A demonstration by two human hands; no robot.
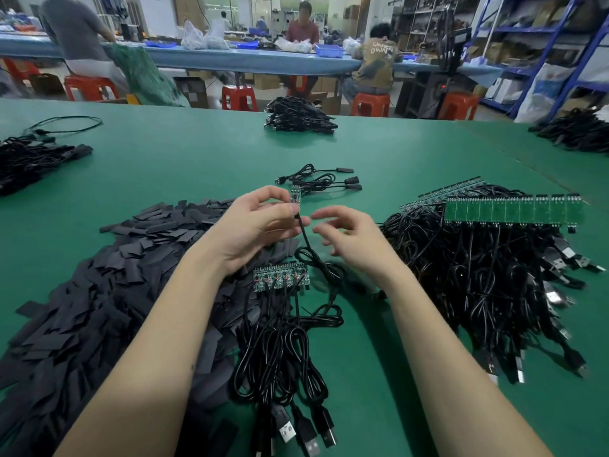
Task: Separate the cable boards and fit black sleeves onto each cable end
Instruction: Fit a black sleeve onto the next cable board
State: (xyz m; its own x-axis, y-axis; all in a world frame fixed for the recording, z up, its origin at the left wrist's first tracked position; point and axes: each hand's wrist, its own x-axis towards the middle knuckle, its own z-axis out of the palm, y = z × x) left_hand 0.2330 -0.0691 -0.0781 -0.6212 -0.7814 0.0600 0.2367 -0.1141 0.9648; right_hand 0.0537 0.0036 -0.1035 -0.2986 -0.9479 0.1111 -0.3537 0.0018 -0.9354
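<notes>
My left hand [257,222] pinches a single small green cable board [295,194], held upright, with its black cable [306,240] hanging down to the table. My right hand [346,232] hovers just right of it, fingers spread, holding nothing. Below my hands lies a strip of joined boards [280,276] with their USB cables [280,361] trailing toward me. A big heap of flat black sleeves [108,278] covers the table on my left. Three sleeved cables [324,180] lie just beyond my hands.
Longer board strips [514,211] with a thick tangle of cables [487,285] lie to my right. Cable piles sit far left [29,159], at the far middle [300,115] and far right [576,130] of the green table [197,159]. People work at a bench behind.
</notes>
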